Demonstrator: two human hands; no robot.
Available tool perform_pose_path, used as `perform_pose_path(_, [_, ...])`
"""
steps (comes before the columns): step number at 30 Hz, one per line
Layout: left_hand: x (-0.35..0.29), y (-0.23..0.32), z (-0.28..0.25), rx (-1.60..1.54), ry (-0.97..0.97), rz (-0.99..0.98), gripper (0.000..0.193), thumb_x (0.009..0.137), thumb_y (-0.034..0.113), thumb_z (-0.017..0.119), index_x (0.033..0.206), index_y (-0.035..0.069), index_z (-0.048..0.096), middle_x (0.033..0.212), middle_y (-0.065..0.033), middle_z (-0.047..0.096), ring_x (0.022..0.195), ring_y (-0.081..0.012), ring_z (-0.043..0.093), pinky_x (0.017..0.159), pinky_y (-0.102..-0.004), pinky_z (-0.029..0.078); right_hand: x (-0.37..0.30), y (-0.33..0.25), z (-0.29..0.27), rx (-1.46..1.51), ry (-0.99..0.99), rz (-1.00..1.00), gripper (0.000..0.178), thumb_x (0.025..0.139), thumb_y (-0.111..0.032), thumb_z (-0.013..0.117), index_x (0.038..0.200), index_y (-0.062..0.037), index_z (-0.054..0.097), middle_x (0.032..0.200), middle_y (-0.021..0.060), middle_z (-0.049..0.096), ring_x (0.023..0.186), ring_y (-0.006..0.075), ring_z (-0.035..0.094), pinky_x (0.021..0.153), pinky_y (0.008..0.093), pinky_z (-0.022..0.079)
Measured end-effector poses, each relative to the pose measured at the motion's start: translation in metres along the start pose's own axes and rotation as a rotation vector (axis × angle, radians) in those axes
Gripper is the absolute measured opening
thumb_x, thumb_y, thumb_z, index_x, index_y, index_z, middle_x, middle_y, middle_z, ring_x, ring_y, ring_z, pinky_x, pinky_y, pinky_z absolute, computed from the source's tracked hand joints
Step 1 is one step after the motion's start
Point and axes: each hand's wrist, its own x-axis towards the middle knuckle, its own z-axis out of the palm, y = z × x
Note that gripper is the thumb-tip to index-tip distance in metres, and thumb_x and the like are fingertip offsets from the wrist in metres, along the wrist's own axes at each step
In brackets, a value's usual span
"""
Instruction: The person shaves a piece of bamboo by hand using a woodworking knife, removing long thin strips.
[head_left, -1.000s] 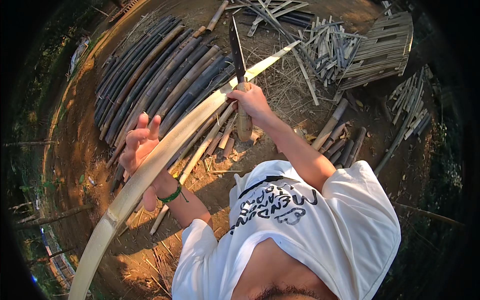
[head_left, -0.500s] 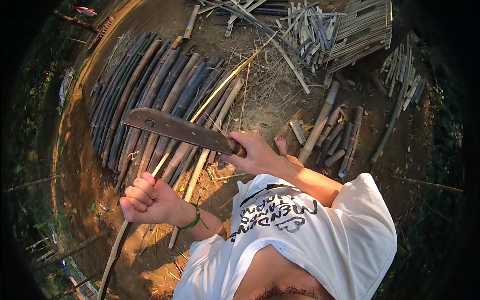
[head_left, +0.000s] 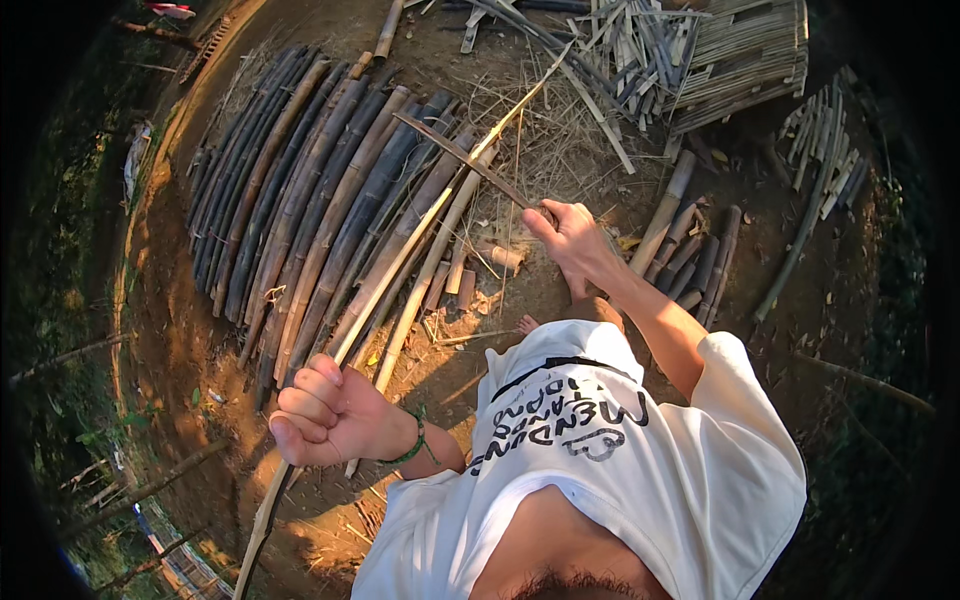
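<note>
Since half a second ago the blade has swung from lying broadside across the view, over the dark poles, to pointing up and away from the person, so that it now shows almost edge-on as a thin dark curve. The long knife [head_left: 470, 162] sits in the right hand [head_left: 568, 236], which is closed tight around the handle, the arm stretched forward and nearly straight from the white sleeve, the wrist turned so the blade runs up and to the left. The blade crosses the pale bamboo strip [head_left: 400, 262] near its upper part; whether the edge touches it I cannot tell. The left hand [head_left: 325, 412] is a shut fist around the lower part of the same strip, knuckles toward the camera, a green wristband [head_left: 414, 446] at the wrist and the elbow bent close to the body. It sits slightly further right than before. The strip runs from the lower left edge, through the fist, diagonally up to the right over the row of dark bamboo poles [head_left: 300, 190] lying side by side on the bare earth ground [head_left: 180, 330]. Short cut bamboo pieces [head_left: 690, 260] lie just beyond the right forearm.
</note>
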Motion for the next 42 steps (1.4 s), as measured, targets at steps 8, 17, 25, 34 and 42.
perform_pose_path(8, [0.001, -0.001, 0.012, -0.103, -0.094, 0.025, 0.047, 0.098, 0.024, 0.044, 0.055, 0.017, 0.025, 0.050, 0.0039, 0.025, 0.046, -0.0098, 0.023, 0.059, -0.0293, 0.035, 0.002, -0.003, -0.004, -0.096, -0.101, -0.311, 0.062, 0.092, -0.063, 0.055, 0.077, -0.0035, 0.060, 0.053, 0.0112, 0.050, 0.055, 0.0295, 0.060, 0.049, 0.0440, 0.044])
perform_pose_path(17, [0.012, -0.006, 0.023, -0.113, -0.054, 0.065, 0.047, 0.094, 0.020, 0.049, 0.055, 0.018, 0.024, 0.050, 0.0056, 0.024, 0.046, -0.0088, 0.021, 0.060, -0.0289, 0.035, 0.025, 0.007, -0.029, -0.023, -0.283, 0.023, 0.056, 0.089, -0.060, 0.061, 0.074, -0.0062, 0.057, 0.054, 0.0150, 0.049, 0.054, 0.0357, 0.055, 0.059, 0.0465, 0.045])
perform_pose_path(25, [0.018, -0.001, 0.025, -0.059, -0.087, -0.014, 0.048, 0.097, 0.024, 0.046, 0.054, 0.018, 0.025, 0.049, 0.0051, 0.026, 0.045, -0.0080, 0.024, 0.059, -0.0275, 0.034, 0.066, 0.142, -0.024, -0.036, -0.164, 0.581, 0.071, 0.093, -0.067, 0.049, 0.072, 0.0000, 0.063, 0.056, 0.0180, 0.060, 0.055, 0.0274, 0.063, 0.058, 0.0451, 0.049])
perform_pose_path(34, [0.039, -0.004, 0.029, -0.038, -0.038, -0.017, 0.050, 0.096, 0.024, 0.050, 0.052, 0.018, 0.026, 0.047, 0.0058, 0.026, 0.045, -0.0067, 0.025, 0.059, -0.0250, 0.036, 0.095, 0.128, -0.020, -0.068, -0.230, 0.260, 0.066, 0.093, -0.064, 0.051, 0.074, -0.0014, 0.060, 0.059, 0.0215, 0.056, 0.058, 0.0372, 0.060, 0.057, 0.0474, 0.046])
perform_pose_path(42, [0.065, -0.002, 0.041, -0.087, -0.125, -0.078, 0.049, 0.093, 0.020, 0.052, 0.051, 0.019, 0.029, 0.048, 0.0073, 0.028, 0.049, -0.0076, 0.029, 0.063, -0.0253, 0.033, 0.150, 0.172, -0.047, -0.073, -0.352, 0.206, 0.067, 0.091, -0.065, 0.055, 0.078, 0.0007, 0.063, 0.057, 0.0186, 0.058, 0.055, 0.0359, 0.062, 0.058, 0.0454, 0.051])
